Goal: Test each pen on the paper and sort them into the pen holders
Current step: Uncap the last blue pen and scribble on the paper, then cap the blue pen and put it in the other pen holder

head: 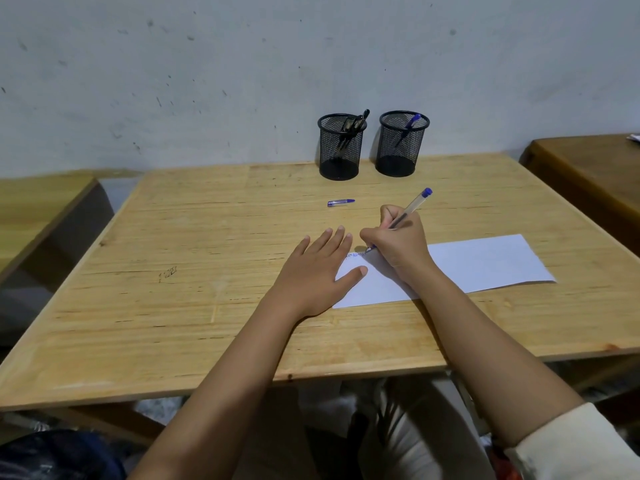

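My right hand (398, 242) grips a clear blue pen (414, 205) with its tip on the top left corner of the white paper (485, 263), beside blue scribbles. Flat and with fingers spread, my left hand (317, 271) presses on the paper's left edge. A blue pen cap (340, 202) lies on the table beyond my hands. Two black mesh pen holders stand at the table's far edge: the left holder (341, 147) has black pens in it, the right holder (401, 143) has one blue pen.
The wooden table (194, 271) backs onto a grey wall. A second table (34, 209) stands to the left and a darker one (588, 168) to the right. Bags and cloth lie on the floor under the front edge.
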### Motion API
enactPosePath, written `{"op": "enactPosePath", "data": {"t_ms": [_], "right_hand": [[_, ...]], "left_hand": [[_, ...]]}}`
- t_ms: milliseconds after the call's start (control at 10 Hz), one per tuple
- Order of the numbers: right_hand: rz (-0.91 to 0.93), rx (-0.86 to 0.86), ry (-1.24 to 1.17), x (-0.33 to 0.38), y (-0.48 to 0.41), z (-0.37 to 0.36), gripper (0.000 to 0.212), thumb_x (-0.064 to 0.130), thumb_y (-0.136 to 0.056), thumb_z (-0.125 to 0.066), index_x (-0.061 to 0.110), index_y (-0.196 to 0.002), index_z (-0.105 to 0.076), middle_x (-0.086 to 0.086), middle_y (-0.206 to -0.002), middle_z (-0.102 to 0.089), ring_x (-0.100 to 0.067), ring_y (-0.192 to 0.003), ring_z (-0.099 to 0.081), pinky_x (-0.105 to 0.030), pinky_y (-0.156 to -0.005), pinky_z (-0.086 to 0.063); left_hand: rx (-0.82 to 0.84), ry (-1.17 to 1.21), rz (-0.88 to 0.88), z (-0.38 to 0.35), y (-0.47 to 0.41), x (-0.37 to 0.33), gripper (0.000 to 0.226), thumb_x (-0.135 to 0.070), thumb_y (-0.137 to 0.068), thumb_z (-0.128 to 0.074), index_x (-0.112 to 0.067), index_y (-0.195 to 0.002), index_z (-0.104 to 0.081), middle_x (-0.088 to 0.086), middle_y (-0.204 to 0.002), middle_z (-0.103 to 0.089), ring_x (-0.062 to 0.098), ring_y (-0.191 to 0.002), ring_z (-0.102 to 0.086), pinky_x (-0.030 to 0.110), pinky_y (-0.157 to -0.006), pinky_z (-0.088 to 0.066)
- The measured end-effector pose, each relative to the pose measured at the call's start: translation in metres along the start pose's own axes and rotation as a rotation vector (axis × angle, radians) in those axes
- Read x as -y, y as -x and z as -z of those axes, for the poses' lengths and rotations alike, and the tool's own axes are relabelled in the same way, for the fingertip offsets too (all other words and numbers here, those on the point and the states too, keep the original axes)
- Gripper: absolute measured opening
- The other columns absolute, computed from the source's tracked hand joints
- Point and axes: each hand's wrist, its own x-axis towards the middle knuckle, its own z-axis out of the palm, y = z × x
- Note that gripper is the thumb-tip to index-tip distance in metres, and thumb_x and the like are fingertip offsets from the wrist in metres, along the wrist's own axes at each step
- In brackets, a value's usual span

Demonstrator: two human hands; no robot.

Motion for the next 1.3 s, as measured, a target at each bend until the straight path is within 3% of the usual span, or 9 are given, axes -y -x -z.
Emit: {"op": "enactPosePath", "data": {"t_ms": [500, 700, 900, 1000, 1100, 1200, 1300], "right_hand": [[-0.005, 0.004, 0.000, 0.008, 0.006, 0.002, 0.039, -0.009, -0.063, -0.058, 0.013, -0.054, -0.027, -0.004, -0.055, -0.021, -0.014, -0.053, -0.024, -0.027, -0.053, -0.026], [-0.008, -0.043, 0.005, 0.012, 0.007, 0.003, 0.043, -0.011, -0.064, -0.058, 0.015, -0.052, -0.025, -0.002, -0.054, -0.022, -0.008, -0.048, -0.024, -0.020, -0.048, -0.027], [-0.098, -0.176, -0.364, 0.021, 0.009, 0.014, 0.029, -0.010, -0.073, -0.067, 0.009, -0.062, -0.048, -0.004, -0.057, -0.051, -0.005, -0.047, -0.052, -0.015, -0.048, -0.046], [-0.107, -0.152, -0.435, 0.022, 0.009, 0.015, 0.011, -0.002, -0.074, -0.072, 0.007, -0.076, -0.065, -0.004, -0.073, -0.066, -0.011, -0.067, -0.064, -0.015, -0.062, -0.052], [-0.144, -0.133, -0.605, 0.022, 0.007, 0.019, 0.015, -0.001, -0.078, -0.069, 0.001, -0.093, -0.069, -0.008, -0.083, -0.071, -0.015, -0.079, -0.069, -0.017, -0.074, -0.055], [-0.208, -0.152, -0.748, 0.026, 0.002, 0.029, 0.018, 0.000, -0.081, -0.065, -0.003, -0.098, -0.067, -0.016, -0.094, -0.071, -0.022, -0.089, -0.070, -0.022, -0.081, -0.056], [-0.244, -0.141, -0.775, 0.034, -0.007, 0.040, 0.016, 0.002, -0.082, -0.065, -0.003, -0.097, -0.067, -0.018, -0.093, -0.072, -0.023, -0.089, -0.071, -0.022, -0.080, -0.056]], "left_hand": [[0.003, -0.003, 0.003, 0.001, 0.001, -0.001, 0.065, -0.055, -0.096, -0.018, -0.025, -0.149, 0.003, -0.009, -0.158, 0.010, 0.006, -0.145, 0.012, 0.033, -0.119, 0.007], [-0.007, 0.001, -0.001, 0.002, 0.001, 0.000, 0.064, -0.054, -0.096, -0.019, -0.025, -0.149, 0.002, -0.009, -0.158, 0.010, 0.006, -0.145, 0.012, 0.033, -0.119, 0.007], [-0.025, 0.026, -0.013, -0.001, 0.000, 0.002, 0.065, -0.055, -0.096, -0.020, -0.025, -0.150, 0.000, -0.010, -0.158, 0.008, 0.004, -0.144, 0.011, 0.033, -0.120, 0.005], [-0.048, 0.070, -0.031, -0.002, 0.000, 0.004, 0.064, -0.054, -0.096, -0.024, -0.024, -0.150, -0.006, -0.011, -0.158, 0.003, 0.003, -0.145, 0.007, 0.031, -0.120, 0.004], [-0.147, 0.407, 0.000, 0.005, -0.002, 0.004, 0.052, -0.047, -0.097, -0.032, -0.022, -0.142, -0.037, -0.015, -0.151, -0.029, -0.001, -0.139, -0.022, 0.027, -0.115, -0.014], [-0.378, 0.710, 0.073, 0.016, -0.011, 0.010, 0.035, -0.033, -0.099, -0.038, -0.004, -0.091, -0.056, 0.003, -0.096, -0.061, 0.013, -0.093, -0.051, 0.020, -0.081, -0.037], [-0.419, 0.697, 0.175, 0.025, -0.031, 0.019, 0.021, -0.026, -0.098, -0.042, -0.014, -0.094, -0.059, -0.002, -0.096, -0.055, 0.012, -0.090, -0.049, 0.017, -0.076, -0.036]]}}
